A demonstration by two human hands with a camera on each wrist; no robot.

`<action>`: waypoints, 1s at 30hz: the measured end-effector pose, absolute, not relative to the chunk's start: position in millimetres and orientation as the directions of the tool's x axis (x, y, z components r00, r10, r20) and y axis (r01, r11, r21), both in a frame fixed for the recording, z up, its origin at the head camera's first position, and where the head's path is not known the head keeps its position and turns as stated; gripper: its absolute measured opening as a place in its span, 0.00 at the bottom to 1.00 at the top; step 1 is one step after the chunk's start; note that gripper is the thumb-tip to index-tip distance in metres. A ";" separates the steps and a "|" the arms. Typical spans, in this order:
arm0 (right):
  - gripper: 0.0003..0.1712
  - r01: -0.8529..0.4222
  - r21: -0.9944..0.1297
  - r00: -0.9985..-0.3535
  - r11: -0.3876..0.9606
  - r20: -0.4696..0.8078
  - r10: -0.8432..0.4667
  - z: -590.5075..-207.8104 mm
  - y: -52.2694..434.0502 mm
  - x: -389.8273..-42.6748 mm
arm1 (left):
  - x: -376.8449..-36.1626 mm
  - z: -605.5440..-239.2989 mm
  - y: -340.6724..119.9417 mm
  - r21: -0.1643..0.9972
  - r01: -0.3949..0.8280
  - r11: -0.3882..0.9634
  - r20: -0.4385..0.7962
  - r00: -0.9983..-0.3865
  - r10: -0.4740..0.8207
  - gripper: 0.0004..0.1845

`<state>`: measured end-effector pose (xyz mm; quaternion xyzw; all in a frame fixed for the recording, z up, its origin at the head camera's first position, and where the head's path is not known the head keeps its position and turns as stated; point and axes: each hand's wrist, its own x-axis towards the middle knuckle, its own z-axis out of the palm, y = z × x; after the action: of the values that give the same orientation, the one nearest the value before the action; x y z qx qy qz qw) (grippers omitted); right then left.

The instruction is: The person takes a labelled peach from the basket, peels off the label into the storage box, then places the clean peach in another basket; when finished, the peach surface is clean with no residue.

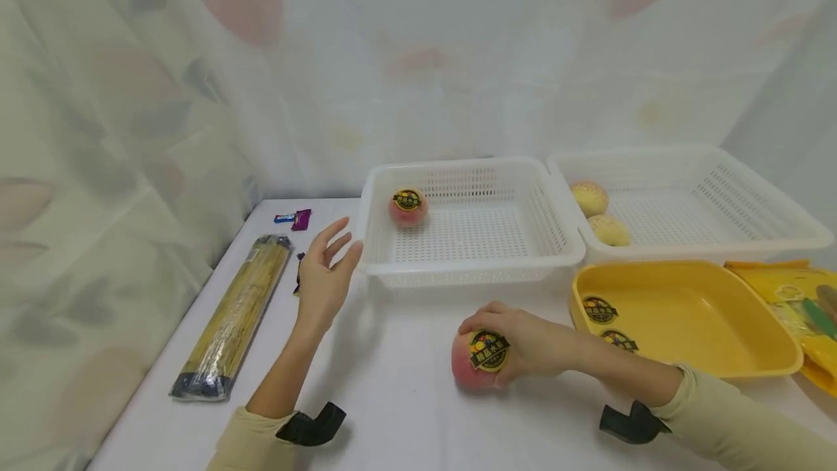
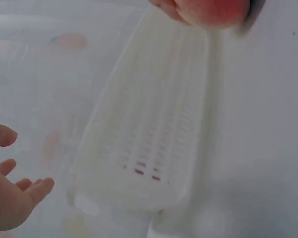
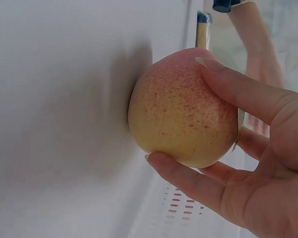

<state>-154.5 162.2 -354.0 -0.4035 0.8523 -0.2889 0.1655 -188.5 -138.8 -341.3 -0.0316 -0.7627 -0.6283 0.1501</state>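
My right hand [image 1: 532,344] grips a pink and yellow peach [image 1: 472,362] low over the white table, in front of the left basket. A round black sticker with fruit pictures [image 1: 489,351] is on the peach's upper side. In the right wrist view, thumb and fingers are spread around the peach [image 3: 184,109]; whether it touches the table I cannot tell. My left hand [image 1: 323,278] is raised with loosely bent fingers, holding nothing, beside the left white basket [image 1: 471,267]. One stickered peach [image 1: 408,213] lies inside that basket.
A second white basket [image 1: 706,246] at right holds two yellowish peaches [image 1: 608,230]. Before it sits a yellow tray [image 1: 693,325] with black stickers inside, next to a yellow package [image 1: 811,304]. At left lie a wrapped bundle of sticks [image 1: 235,318] and small wrapped candies [image 1: 301,219].
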 end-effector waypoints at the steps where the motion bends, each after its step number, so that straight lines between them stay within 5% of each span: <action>1: 0.40 -0.584 -0.630 -0.623 0.513 -0.058 -0.780 -353.7 162.5 -154.6 | -184.3 -338.4 -133.8 0.945 0.281 0.170 0.301 -0.948 -0.106 0.25; 7: 0.39 -0.583 -0.631 -0.624 0.511 -0.055 -0.780 -353.5 164.4 -155.6 | -161.1 -339.1 -97.6 0.961 0.276 0.004 0.265 -0.926 0.267 0.28; 12: 0.39 -0.585 -0.639 -0.624 0.499 -0.038 -0.780 -357.0 166.1 -157.4 | -152.6 -366.4 -74.1 0.969 0.180 0.168 0.078 -0.872 0.482 0.35; 18: 0.39 -0.576 -0.656 -0.631 0.488 -0.023 -0.775 -360.7 166.8 -156.1 | -143.5 -395.8 -57.6 0.941 0.140 0.308 -0.055 -0.834 0.550 0.46; 25: 0.41 -0.540 -0.697 -0.639 0.472 -0.026 -0.769 -360.2 170.1 -154.5 | -139.5 -404.4 -51.4 0.929 0.170 0.329 -0.032 -0.848 0.529 0.44; 30: 0.41 -0.389 -0.778 -0.703 0.494 -0.096 -0.705 -354.7 181.8 -158.6 | -140.3 -403.1 -50.4 0.921 0.177 0.347 -0.032 -0.852 0.522 0.44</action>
<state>-158.6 181.8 -354.7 -0.3257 0.8393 -0.3835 0.2060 -140.3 -50.4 -403.1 -0.2174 -0.8042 -0.5286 -0.1631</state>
